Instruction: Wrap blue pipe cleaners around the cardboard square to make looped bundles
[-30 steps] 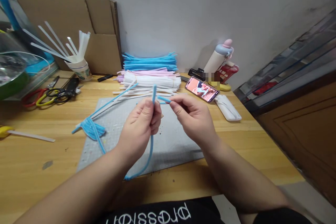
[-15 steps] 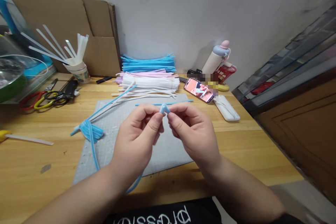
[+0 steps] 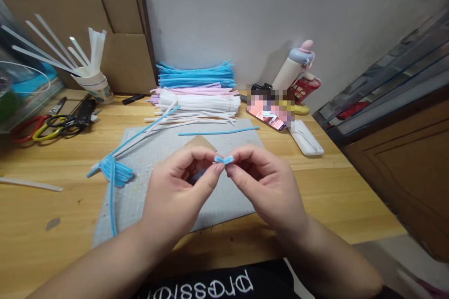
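Note:
Pinched between my two hands is a short, folded piece of blue pipe cleaner [image 3: 224,160], bent into a shallow V. My left hand [image 3: 184,187] grips one end between thumb and forefinger, and my right hand [image 3: 268,187] grips the other end the same way. Both hands are above the grey cutting mat [image 3: 235,201]. Left of them lies a bundle of bent blue pipe cleaners [image 3: 119,173] with long strands coming off it. Beyond my fingers a single straight blue pipe cleaner [image 3: 219,131] rests across the mat.
Against the wall are stacked blue [image 3: 196,76], pink and white pipe cleaners [image 3: 199,103]. A phone [image 3: 268,114], a white case [image 3: 306,138] and a bottle [image 3: 293,65] stand right of them. Scissors [image 3: 52,124] and a cup of white sticks [image 3: 94,86] are at left.
The blue piece has turned from an upside-down V to a shallow upright V, and my hands sit slightly lower. A brown corner now shows behind my left hand. The view has shifted a little.

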The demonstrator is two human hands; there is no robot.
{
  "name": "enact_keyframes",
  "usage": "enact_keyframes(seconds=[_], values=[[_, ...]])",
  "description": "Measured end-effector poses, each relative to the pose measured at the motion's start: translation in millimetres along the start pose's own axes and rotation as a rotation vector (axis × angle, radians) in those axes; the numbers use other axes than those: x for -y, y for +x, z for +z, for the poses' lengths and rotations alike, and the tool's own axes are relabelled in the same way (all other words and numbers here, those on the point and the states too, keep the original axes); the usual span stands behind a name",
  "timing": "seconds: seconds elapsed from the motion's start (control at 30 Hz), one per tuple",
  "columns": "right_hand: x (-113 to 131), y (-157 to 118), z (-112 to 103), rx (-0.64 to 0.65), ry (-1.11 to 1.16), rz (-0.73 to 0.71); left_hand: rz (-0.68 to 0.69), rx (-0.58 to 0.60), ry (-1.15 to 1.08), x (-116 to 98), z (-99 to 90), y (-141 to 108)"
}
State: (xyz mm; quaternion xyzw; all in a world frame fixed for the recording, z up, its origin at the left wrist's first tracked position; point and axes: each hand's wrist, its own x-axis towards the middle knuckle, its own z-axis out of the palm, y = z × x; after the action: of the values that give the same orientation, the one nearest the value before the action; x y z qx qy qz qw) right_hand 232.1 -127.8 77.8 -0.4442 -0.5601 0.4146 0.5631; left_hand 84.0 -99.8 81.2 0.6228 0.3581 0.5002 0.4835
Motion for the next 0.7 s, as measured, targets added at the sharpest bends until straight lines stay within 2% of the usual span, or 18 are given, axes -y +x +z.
enact_keyframes(seconds=[0.2,0.4,0.7], values=[[0.3,-3.7,-4.3,0.072,-0.072,-0.026,0.049,0.019,0.085,3.7,-1.9,-6.4],[4.4,-3.8,-4.6,0.061,-0.160,-0.046,0.108,0.038,0.131,5.9,-1.1,-7.2],[3.7,-3.0,-5.9,0.077,-0.129,0.008,0.141,0.051,0.202,7.7,-3.7,-8.1]])
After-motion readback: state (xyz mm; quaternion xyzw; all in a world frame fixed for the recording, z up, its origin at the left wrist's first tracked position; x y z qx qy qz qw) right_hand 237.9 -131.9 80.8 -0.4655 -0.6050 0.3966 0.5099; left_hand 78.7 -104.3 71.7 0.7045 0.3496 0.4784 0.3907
